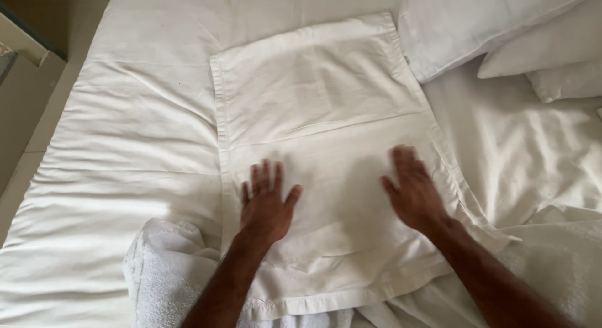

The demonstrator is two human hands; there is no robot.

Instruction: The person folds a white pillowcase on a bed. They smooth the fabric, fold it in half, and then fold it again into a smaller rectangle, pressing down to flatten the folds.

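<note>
Two hands: both flat, palms down on flat white cotton pillowcase (326, 146), nothing gripped.
Left hand (266, 206): fingers spread wide and straight, pressed on lower-left part of case; forearm crosses rolled white terry towel (163, 271) at near edge.
Right hand (412, 193): fingers together, extended, slightly blurred; rests on lower-right part of case, near its right hem.
Pillowcase position: centre of bed, on white fitted sheet (119, 152); long axis runs away from viewer, tilted a little to the right; near hem overlaps towel and bunched fabric.
Pillows: plump white pillows (495, 33) stacked at upper right, top-right corner of case just beside them.
Floor: beige tiled floor (25, 108) along left of mattress.
Materials: case thin woven cotton, matte, w/ stitched border hem and one sharp fold crease across the middle; sheet same weave, long shallow wrinkles; towel thick, looped pile, soft lumpy roll.
Risk 1: thin fabric likely to slide over smooth sheet under uneven palm pressure, giving fresh creases or skewed edges.
Risk 2: lump of towel under near hem may keep that end from lying flat; ridge could press into cloth.
Risk 3: right hem near the drop into rumpled bedding at right; a hard sideways sweep could drag that corner off-square.
</note>
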